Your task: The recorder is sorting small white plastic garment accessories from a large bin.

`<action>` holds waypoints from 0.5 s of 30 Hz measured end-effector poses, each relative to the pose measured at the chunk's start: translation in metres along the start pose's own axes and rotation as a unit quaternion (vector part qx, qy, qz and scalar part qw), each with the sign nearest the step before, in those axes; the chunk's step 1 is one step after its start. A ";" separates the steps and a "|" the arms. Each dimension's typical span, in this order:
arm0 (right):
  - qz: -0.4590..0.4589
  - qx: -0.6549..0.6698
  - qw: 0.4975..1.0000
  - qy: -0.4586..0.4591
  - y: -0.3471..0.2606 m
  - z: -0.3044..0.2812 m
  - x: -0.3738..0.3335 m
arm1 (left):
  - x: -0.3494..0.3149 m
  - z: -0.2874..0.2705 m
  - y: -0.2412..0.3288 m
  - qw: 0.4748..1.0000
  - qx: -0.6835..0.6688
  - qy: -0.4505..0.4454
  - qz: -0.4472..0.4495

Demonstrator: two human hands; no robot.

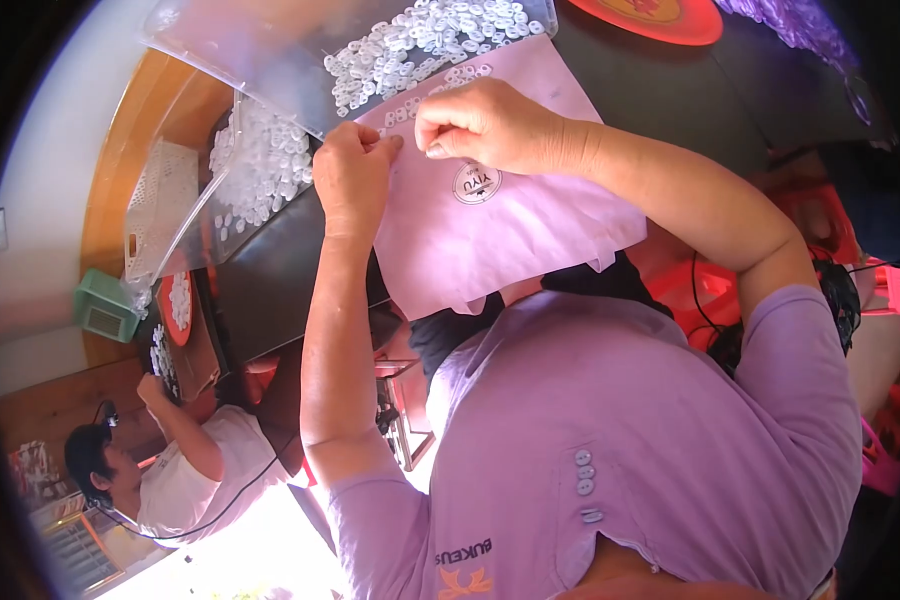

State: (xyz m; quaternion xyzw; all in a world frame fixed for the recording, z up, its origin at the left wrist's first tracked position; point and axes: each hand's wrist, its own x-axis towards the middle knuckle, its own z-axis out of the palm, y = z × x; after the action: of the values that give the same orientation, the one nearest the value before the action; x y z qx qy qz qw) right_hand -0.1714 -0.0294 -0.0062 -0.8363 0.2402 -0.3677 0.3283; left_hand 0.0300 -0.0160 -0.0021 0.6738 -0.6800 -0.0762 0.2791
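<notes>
A pink cloth (510, 230) with a round dark print lies over the table edge and hangs down in front of me. Small white oval pieces (405, 112) are set out along its far side. At the cloth's left side, my left hand (355, 180) is closed in a pinch, with thumb and forefinger together. To its right, my right hand (485, 125) curls over the cloth, fingertips pressed together. Whatever is between the fingertips of either hand is too small or hidden to name.
Beyond the cloth, a clear tray (300, 105) holds a heap of white pieces (425, 45); another heap (265, 165) lies left. Red plate (660, 15) and purple bundle (790, 30) are far right. A green basket (108, 305) and a seated person (195, 460) are at left.
</notes>
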 end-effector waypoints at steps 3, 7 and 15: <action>-0.047 -0.064 0.997 -0.010 0.009 0.011 -0.003 | 0.012 -0.001 -0.005 0.999 0.011 -0.034 -0.022; -0.104 -0.110 0.988 -0.032 0.004 0.013 -0.001 | 0.027 -0.003 -0.027 0.999 0.022 -0.045 -0.009; -0.124 -0.103 0.985 -0.065 0.001 0.007 -0.003 | 0.036 0.014 -0.029 0.998 0.040 -0.046 0.016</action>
State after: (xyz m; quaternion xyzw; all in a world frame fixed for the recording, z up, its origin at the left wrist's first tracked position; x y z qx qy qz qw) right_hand -0.1686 -0.0255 -0.0119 -0.9112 0.1491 -0.3237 0.2067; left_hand 0.0511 -0.0571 -0.0178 0.6695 -0.7049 -0.0756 0.2217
